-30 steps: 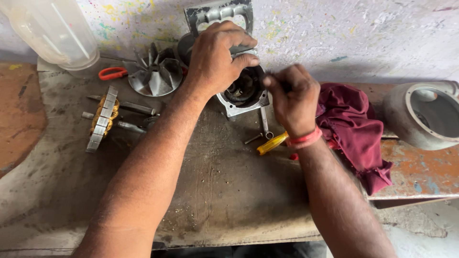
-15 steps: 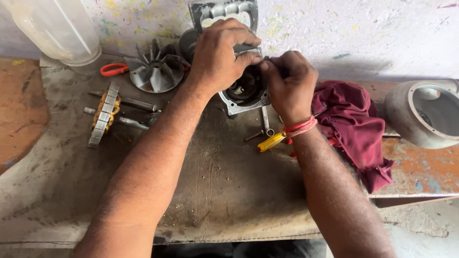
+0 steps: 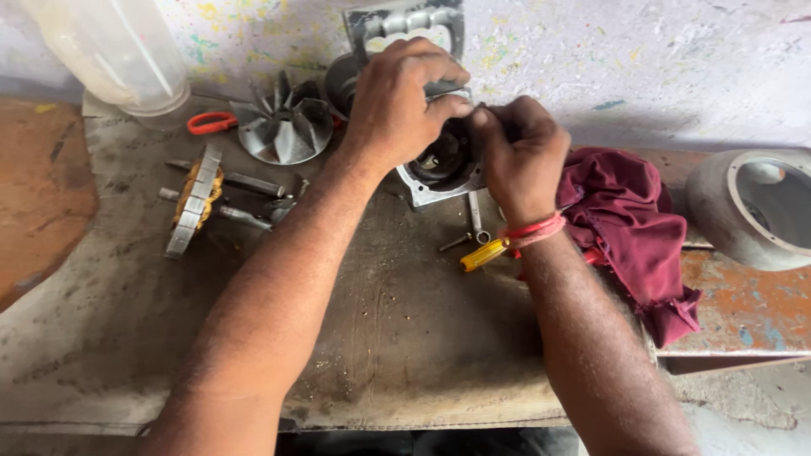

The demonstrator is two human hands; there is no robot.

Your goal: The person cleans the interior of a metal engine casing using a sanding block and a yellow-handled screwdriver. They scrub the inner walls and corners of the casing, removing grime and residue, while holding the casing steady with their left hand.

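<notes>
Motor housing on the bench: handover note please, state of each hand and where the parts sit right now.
Left hand: clasped over the top of the motor housing, steadying it on the worn bench.
Right hand: fingertips pinched at the housing's upper right edge; what they pinch is hidden.
Loose parts: finned metal impeller and rotor with copper windings to the left; yellow-handled screwdriver and small spanner just below the housing; maroon rag and grey end cover to the right.
Done: motor is apart.
Left: impeller, rotor and cover are still off.
</notes>
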